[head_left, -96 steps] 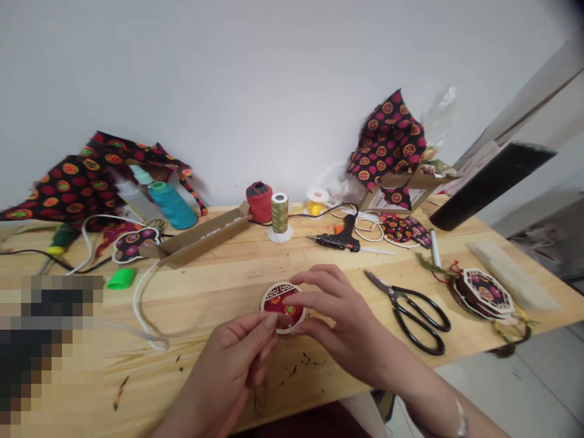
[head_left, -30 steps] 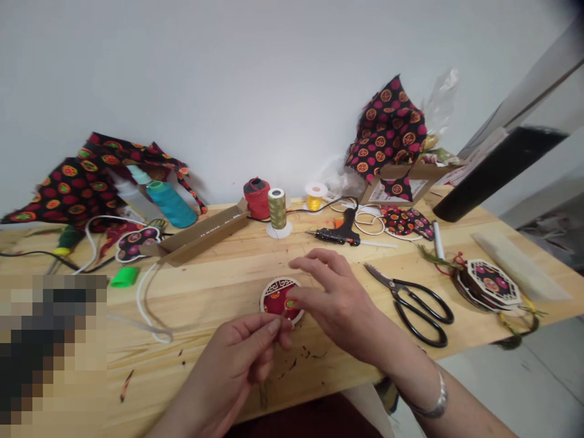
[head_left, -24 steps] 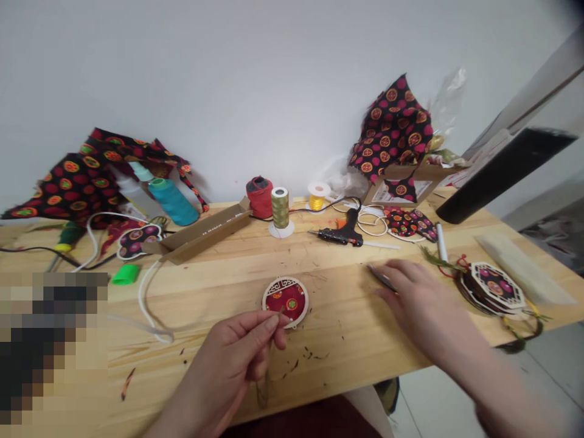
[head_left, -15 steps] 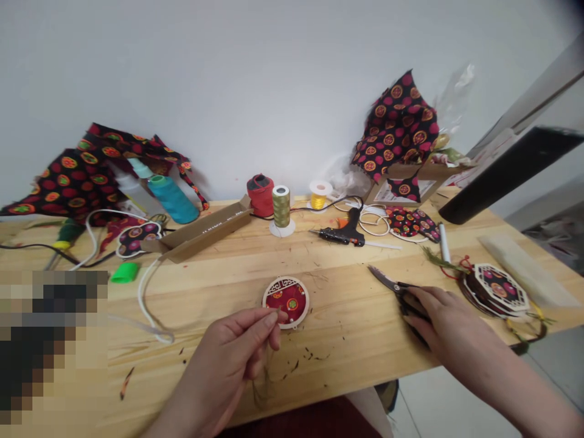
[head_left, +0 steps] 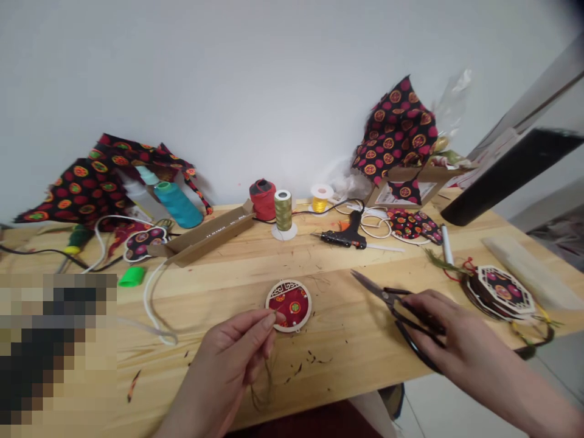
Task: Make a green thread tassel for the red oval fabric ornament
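Scissors (head_left: 389, 297) sit in the right hand (head_left: 456, 331), its fingers curled about the handle end near the counter (head_left: 219, 283)'s front edge; the long axis slants leftward and toward the back edge, tips right of and slightly beyond the fingertips of the left hand (head_left: 232, 353). Those are pinched with no gap, apparently on a thin thread (head_left: 269, 377) that dangles below. Between the 2 hands lies the round frame (head_left: 295, 308), flat, nearer the left, whose fingertips overlap its near rim; contact is unclear.
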`<state>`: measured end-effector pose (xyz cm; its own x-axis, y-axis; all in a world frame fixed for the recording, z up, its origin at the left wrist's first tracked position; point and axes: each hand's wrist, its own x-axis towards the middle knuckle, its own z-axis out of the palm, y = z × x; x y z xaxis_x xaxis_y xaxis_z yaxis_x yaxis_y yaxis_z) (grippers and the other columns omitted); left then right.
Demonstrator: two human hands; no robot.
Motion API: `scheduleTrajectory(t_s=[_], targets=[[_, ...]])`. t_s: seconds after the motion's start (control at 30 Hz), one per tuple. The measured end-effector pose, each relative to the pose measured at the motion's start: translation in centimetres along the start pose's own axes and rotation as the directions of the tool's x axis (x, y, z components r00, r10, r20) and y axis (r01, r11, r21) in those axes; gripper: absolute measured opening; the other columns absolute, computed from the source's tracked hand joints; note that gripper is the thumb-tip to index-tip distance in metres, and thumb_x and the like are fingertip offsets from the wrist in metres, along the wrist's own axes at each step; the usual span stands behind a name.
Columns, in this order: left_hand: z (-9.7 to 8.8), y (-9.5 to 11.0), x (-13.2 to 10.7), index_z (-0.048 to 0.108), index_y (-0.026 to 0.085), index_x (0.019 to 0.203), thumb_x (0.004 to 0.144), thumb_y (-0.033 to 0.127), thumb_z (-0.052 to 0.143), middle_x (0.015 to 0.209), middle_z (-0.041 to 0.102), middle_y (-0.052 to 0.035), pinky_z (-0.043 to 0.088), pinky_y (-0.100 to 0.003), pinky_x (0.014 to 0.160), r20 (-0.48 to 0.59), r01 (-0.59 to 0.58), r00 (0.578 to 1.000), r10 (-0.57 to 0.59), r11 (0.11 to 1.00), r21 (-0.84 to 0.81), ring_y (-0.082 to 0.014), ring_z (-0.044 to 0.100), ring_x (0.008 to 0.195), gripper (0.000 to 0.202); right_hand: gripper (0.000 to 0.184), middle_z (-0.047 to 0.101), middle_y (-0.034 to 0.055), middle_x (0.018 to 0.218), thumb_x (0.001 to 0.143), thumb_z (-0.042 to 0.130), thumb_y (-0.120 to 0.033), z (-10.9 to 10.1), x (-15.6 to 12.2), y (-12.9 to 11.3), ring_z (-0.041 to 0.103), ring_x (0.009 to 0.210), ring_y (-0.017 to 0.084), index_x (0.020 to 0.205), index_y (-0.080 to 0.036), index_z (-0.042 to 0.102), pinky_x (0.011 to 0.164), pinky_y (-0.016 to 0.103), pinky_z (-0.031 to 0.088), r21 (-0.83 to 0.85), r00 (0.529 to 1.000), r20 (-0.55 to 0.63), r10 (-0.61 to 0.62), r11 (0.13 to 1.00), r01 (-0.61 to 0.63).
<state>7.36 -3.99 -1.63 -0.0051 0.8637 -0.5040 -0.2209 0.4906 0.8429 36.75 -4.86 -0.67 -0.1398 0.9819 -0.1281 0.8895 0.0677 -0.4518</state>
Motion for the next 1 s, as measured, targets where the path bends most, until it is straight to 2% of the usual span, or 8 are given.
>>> scheduleTrajectory(t_s=[0.13,0.2,0.27,0.37,0.5,0.7,0.83,1.0], targets=[[0.2,-0.2,-0.1,0.073,0.017,0.075,0.067,0.034,0.075,0.05,0.052,0.0042,0.022,-0.013,0.035,-0.011,-0.011,1.0,0.011,1.0,0.0,-0.0042,0.032,0.041,0.02,0.014,0.064,0.002,0.08,0.075,0.056,-0.022,-0.2,-0.4,-5.1,0.059,0.07,0.015,0.089,-0.02,0.06,0.06,0.023,0.048,0.349,0.982,0.155,-0.106,0.936,0.046],[0.3,-0.2,-0.2,0.074,0.017,0.078,0.067,0.035,0.075,0.051,0.053,0.004,0.022,-0.013,0.035,-0.011,-0.01,1.0,0.01,1.0,-0.003,-0.0044,0.032,0.042,0.021,0.02,0.064,0.0005,0.078,0.065,0.063,-0.015,-0.1,-0.5,-7.0,0.058,0.069,0.015,0.083,-0.02,0.061,0.058,0.022,0.045,0.408,0.974,0.194,-0.117,0.913,0.028],[0.5,-0.1,-0.2,0.075,0.017,0.079,0.066,0.035,0.075,0.051,0.053,0.0038,0.021,-0.013,0.036,-0.017,-0.007,1.0,0.007,1.0,-0.004,-0.0044,0.032,0.042,0.022,0.023,0.064,-0.0006,0.075,0.058,0.065,-0.011,0.1,-0.4,-8.2,0.057,0.07,0.016,0.079,-0.02,0.062,0.058,0.022,0.043,0.385,0.967,0.241,-0.082,0.923,-0.017],[0.6,0.1,-0.4,0.075,0.017,0.078,0.065,0.034,0.076,0.051,0.054,0.0033,0.022,-0.013,0.036,-0.038,-0.029,0.999,0.028,1.0,-0.008,-0.0047,0.033,0.043,0.022,0.013,0.063,-0.002,0.068,0.06,0.062,-0.01,0.6,-0.1,-8.7,0.055,0.065,0.014,0.07,-0.019,0.059,0.053,0.021,0.037,0.359,0.935,0.352,-0.036,0.928,-0.1],[0.8,0.2,-0.7,0.074,0.017,0.078,0.067,0.035,0.075,0.05,0.052,0.0038,0.022,-0.014,0.037,-0.023,-0.05,0.998,0.051,0.998,0.028,-0.0054,0.031,0.043,0.021,0.009,0.067,-0.0033,0.064,0.069,0.055,-0.011,1.4,0.2,-8.6,0.058,0.062,0.012,0.072,-0.018,0.058,0.054,0.02,0.036,0.519,0.893,0.442,-0.081,0.835,-0.181],[0.7,-0.2,-0.6,0.072,0.018,0.077,0.072,0.036,0.07,0.05,0.047,0.0052,0.022,-0.015,0.039,0.029,-0.059,0.998,0.057,0.994,0.09,-0.0063,0.031,0.044,0.019,0.01,0.071,-0.0028,0.068,0.07,0.056,-0.012,2.0,0.5,-9.0,0.059,0.062,0.011,0.072,-0.018,0.063,0.055,0.019,0.037,0.601,0.896,0.414,-0.158,0.787,-0.139],[0.5,-0.5,-0.4,0.072,0.018,0.075,0.076,0.037,0.066,0.05,0.044,0.0053,0.02,-0.016,0.04,0.104,-0.081,0.992,0.067,0.987,0.137,-0.0068,0.029,0.045,0.021,0.016,0.07,-0.0037,0.067,0.069,0.052,-0.008,2.4,0.8,-9.3,0.056,0.06,0.01,0.072,-0.018,0.064,0.053,0.019,0.034,0.597,0.915,0.366,-0.167,0.797,-0.094],[0.4,-0.5,-0.4,0.073,0.019,0.077,0.077,0.037,0.064,0.052,0.044,0.0049,0.021,-0.017,0.041,0.115,-0.086,0.991,0.068,0.983,0.165,-0.0076,0.029,0.047,0.02,0.012,0.069,-0.0041,0.068,0.071,0.057,-0.011,2.6,1.0,-9.4,0.054,0.061,0.009,0.071,-0.019,0.065,0.055,0.018,0.035,0.601,0.916,0.357,-0.183,0.796,-0.075]])
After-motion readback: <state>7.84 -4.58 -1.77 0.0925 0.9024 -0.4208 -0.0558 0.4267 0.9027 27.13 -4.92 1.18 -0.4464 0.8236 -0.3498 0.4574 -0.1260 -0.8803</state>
